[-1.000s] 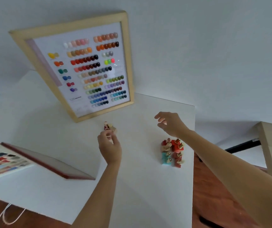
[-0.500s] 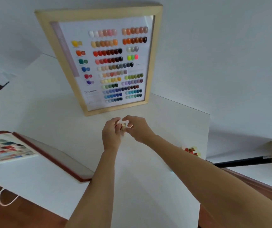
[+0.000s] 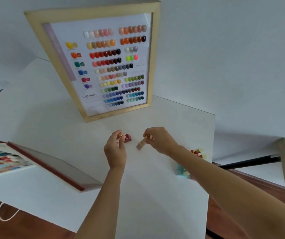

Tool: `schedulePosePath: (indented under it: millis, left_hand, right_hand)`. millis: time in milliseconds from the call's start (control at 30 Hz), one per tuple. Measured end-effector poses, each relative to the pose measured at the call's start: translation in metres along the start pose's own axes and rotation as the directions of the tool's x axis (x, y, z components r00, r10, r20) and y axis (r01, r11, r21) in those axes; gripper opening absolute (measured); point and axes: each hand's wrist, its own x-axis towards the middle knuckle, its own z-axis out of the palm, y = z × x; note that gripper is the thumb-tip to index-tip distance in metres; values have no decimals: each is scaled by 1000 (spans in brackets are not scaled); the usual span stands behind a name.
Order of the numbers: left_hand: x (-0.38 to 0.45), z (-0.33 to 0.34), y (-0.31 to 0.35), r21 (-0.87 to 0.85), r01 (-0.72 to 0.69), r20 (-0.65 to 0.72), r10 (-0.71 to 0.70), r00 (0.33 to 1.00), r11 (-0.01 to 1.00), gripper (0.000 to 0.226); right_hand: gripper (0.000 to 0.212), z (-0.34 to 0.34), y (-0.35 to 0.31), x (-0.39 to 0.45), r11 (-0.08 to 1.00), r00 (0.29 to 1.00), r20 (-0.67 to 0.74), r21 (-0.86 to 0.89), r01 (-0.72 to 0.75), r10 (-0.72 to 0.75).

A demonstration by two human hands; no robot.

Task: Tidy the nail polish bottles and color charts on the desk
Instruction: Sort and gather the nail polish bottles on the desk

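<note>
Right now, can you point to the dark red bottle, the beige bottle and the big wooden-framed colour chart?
dark red nail polish bottle (image 3: 127,138), head view, on its red body.
beige nail polish bottle (image 3: 141,144), head view, on its body.
wooden-framed colour chart (image 3: 153,54), head view, on its right frame edge.

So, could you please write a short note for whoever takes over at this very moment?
Left hand holds the dark red bottle by its cap; right hand holds the beige bottle the same way, both above mid-desk. Remaining bottles are clustered near the desk's right edge, partly hidden by the right arm. Framed colour chart stands at the back; a second chart lies left. Left: place both bottles, tidy the charts.
</note>
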Motion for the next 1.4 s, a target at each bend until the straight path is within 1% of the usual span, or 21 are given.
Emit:
schedulePosePath:
  millis: [167, 300, 400, 500, 633, 800, 933, 1033, 1100, 1233, 1400]
  left_hand:
    - [-35, 8, 6, -34, -49, 168, 54, 984, 998, 18]
    - [-63, 17, 18, -28, -94, 311, 99, 945, 995, 20]
    - [-79, 22, 29, -15, -140, 386, 135, 913, 990, 22]
    - [-91, 26, 40, -1, -190, 441, 171, 881, 982, 24]
    - [-102, 29, 52, 25, -225, 505, 182, 844, 974, 25]
    - [-113, 32, 58, 87, -241, 560, 153, 815, 967, 25]
    - [-119, 34, 58, 120, -249, 584, 134, 800, 961, 22]
    - [-121, 35, 61, 153, -244, 600, 106, 793, 958, 28]
    - [-123, 33, 64, 181, -234, 597, 83, 798, 955, 36]
    - [-127, 22, 68, 223, -238, 519, 92, 850, 945, 49]
    - [-131, -17, 75, 221, -227, 386, 129, 913, 948, 46]
  right_hand:
    - [20, -13, 33, -47, 993, 999, 1, -106, -42, 43]
    - [21, -10, 50, -79, 980, 999, -42, -198, -27, 19]
    - [21, -3, 55, -95, 964, 997, -72, -266, -16, -3]
    - [22, 1, 57, -105, 947, 995, -97, -321, -9, -23]
    - [22, 6, 60, -116, 928, 993, -115, -373, -4, -42]
    - [23, 8, 60, -127, 904, 993, -111, -427, -15, -36]
    - [17, 10, 59, -132, 889, 992, -123, -457, -23, -38]
    - [21, 11, 61, -135, 909, 990, -137, -416, -27, -34]
    - [27, 10, 63, -139, 943, 984, -179, -331, -40, -21]
    - [30, 2, 57, -143, 987, 957, -290, -159, -24, -24]
    - [24, -9, 27, -141, 999, 934, -353, -2, 54, -52]
